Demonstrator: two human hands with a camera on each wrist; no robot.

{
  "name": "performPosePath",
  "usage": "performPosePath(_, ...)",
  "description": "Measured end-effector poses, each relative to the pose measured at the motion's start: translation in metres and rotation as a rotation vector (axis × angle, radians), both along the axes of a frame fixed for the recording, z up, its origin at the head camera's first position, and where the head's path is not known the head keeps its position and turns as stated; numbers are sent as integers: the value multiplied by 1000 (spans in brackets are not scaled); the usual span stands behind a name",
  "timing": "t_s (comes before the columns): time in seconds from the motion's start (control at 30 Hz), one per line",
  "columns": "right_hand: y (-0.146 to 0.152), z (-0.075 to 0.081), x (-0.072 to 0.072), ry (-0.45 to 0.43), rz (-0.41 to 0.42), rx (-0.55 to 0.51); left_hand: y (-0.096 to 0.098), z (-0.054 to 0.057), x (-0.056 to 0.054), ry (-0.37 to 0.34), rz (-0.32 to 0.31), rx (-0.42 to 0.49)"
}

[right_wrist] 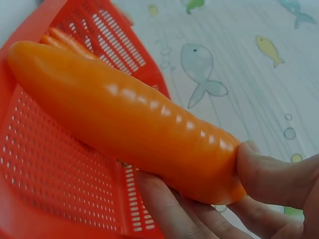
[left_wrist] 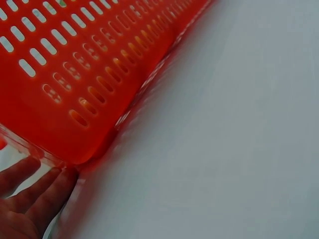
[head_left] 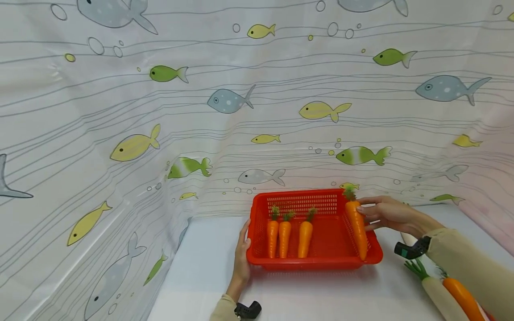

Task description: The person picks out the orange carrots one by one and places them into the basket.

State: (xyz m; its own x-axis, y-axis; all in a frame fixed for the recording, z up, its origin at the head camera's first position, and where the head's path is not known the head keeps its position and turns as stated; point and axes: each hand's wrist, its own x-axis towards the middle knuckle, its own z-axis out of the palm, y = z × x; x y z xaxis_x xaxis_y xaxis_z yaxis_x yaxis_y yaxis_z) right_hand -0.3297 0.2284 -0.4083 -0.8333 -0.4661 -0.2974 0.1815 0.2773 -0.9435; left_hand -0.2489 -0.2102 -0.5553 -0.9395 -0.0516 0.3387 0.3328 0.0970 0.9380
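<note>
A red plastic basket (head_left: 309,265) with perforated walls stands on the table, holding three orange carrots with green tops, the middle one a carrot (head_left: 284,238) near its left side. At the basket's right end my right hand (head_left: 387,215) pinches another carrot (head_left: 356,229) near its leafy end. In the right wrist view that carrot (right_wrist: 124,119) slants over the basket, the thumb on one side and fingers on the other. My left hand (head_left: 242,256) touches the basket's left side. Its fingers (left_wrist: 42,196) extend along the outer wall in the left wrist view.
Under the right forearm lie a white radish (head_left: 441,296) and a further carrot (head_left: 463,298), partly hidden by the sleeve. A fish-printed sheet (head_left: 281,89) hangs behind the white table (head_left: 209,249) and along its sides.
</note>
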Motion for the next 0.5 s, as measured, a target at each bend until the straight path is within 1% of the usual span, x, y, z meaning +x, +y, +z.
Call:
performPosePath(0.13,-15,-2,-4,-7,-2,3,1,0,1,-1,-12,11)
performPosePath(0.3,-34,-6,-10,-17,-15,-14,0,1,1,1,-7,9)
performPosePath(0.5,-52,-18,-19,-42,-25,38,-1,1,0,-6,0,-9)
